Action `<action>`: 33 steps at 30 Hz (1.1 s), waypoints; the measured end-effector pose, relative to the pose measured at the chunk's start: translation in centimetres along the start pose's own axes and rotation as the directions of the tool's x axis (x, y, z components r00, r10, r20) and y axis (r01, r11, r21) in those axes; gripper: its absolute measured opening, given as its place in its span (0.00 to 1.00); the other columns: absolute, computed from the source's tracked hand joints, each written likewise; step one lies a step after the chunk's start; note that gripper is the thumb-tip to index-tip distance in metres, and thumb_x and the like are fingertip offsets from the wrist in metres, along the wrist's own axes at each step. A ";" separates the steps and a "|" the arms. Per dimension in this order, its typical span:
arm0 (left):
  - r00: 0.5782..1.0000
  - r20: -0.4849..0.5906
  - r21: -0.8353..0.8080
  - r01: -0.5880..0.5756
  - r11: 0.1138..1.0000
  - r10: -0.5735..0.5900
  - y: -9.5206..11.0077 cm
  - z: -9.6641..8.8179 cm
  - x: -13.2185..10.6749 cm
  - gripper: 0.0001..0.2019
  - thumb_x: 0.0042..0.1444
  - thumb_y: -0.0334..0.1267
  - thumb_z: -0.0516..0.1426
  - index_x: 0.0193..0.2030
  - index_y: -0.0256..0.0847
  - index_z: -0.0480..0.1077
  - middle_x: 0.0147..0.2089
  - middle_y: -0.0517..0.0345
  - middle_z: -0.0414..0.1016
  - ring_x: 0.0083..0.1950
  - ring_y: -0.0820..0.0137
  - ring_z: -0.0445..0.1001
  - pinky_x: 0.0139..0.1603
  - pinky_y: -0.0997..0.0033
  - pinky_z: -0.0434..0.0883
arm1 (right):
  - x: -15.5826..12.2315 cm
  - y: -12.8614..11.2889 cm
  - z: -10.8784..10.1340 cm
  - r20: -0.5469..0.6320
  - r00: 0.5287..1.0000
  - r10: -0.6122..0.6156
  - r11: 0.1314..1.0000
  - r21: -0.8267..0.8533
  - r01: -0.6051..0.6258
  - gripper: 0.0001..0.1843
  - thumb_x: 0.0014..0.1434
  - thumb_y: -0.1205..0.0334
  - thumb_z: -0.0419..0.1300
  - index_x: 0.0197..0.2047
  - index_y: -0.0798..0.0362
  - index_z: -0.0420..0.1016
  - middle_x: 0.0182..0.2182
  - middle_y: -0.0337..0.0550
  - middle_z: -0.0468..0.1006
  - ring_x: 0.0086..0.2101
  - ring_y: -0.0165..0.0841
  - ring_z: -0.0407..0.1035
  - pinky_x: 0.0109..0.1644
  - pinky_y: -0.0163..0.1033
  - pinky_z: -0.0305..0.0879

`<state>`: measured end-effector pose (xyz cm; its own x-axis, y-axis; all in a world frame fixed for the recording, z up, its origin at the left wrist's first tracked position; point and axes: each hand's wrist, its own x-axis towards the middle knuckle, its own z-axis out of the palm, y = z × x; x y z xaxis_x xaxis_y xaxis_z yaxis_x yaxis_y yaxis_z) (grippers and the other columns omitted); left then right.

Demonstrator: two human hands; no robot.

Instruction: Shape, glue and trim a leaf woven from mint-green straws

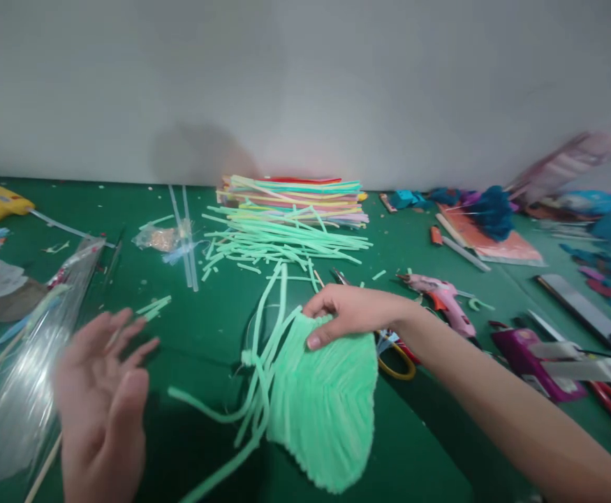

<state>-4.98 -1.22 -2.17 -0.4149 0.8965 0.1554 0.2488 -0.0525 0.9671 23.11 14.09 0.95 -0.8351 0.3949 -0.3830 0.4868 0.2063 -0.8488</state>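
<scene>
My right hand (341,314) pinches the upper edge of a mint-green leaf-shaped piece (331,405) that looks made of pipe cleaners laid side by side. The thumb lies on its front face and the fingers go behind it. From its left side hang several loose green pipe cleaners (255,405), some bent and crossing each other. My left hand (109,391) is raised at the lower left, palm up, fingers apart and slightly blurred, with nothing in it. Just beyond its fingertips lie a few short green pipe cleaner pieces (154,307).
Bundles of coloured pipe cleaners (295,216) lie by the wall. On the right are a pink glue gun (444,300), yellow-handled scissors (396,363) and a purple power strip (535,360). A yellow glue gun (1,206) and clear plastic wrap (33,391) lie left.
</scene>
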 end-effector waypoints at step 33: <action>0.480 0.836 0.331 -0.828 0.453 0.266 -0.8 -0.5 -3.1 0.07 0.64 0.37 0.55 0.44 0.48 0.74 0.71 0.53 0.60 0.73 0.55 0.55 0.62 0.49 0.71 | 6.8 -3.3 0.3 0.115 0.991 -0.067 0.898 -0.425 0.110 0.15 0.65 0.55 0.59 0.45 0.59 0.77 0.40 0.46 0.80 0.36 0.33 0.70 0.37 0.35 0.59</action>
<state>-4.32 -4.16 -3.36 0.5989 0.7840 0.1631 0.7457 -0.6203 0.2434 15.72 15.84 1.01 -0.8898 0.2743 -0.3646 0.4542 0.6094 -0.6499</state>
